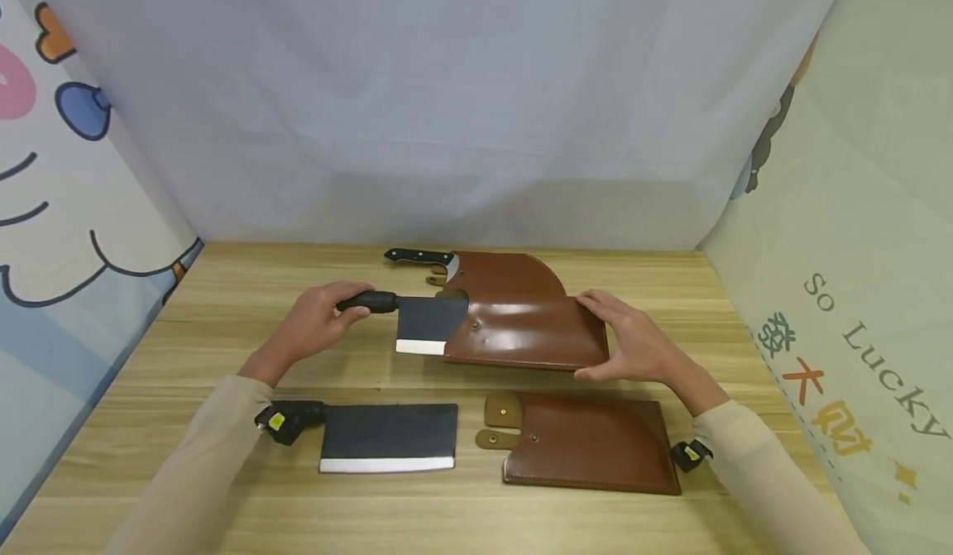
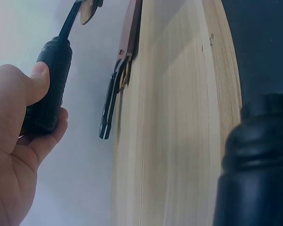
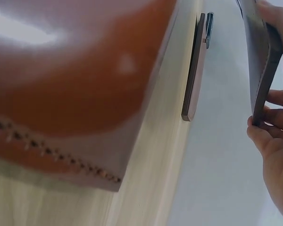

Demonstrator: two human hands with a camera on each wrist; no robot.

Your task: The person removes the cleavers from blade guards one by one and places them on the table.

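My left hand [image 1: 322,317] grips the black handle [image 2: 49,84] of a cleaver whose dark blade [image 1: 428,321] with a bright edge runs partly into a brown leather sheath [image 1: 532,336]. At the sheath's far right end my right hand [image 1: 633,342] holds it, thumb at the lower corner and fingers over the upper one. In the right wrist view the fingers pinch the edge of this sheath [image 3: 262,70]. Both cleaver and sheath are held up above the wooden table, level from left to right. The blade's far part is hidden inside the leather.
A second cleaver [image 1: 389,435] lies nearer me at left, and a flat brown sheath [image 1: 596,443] with snap straps lies at right. Behind the held pair rests a sheathed knife with a riveted black handle [image 1: 420,255]. A pale curtain [image 1: 462,108] hangs behind the table [image 1: 186,356].
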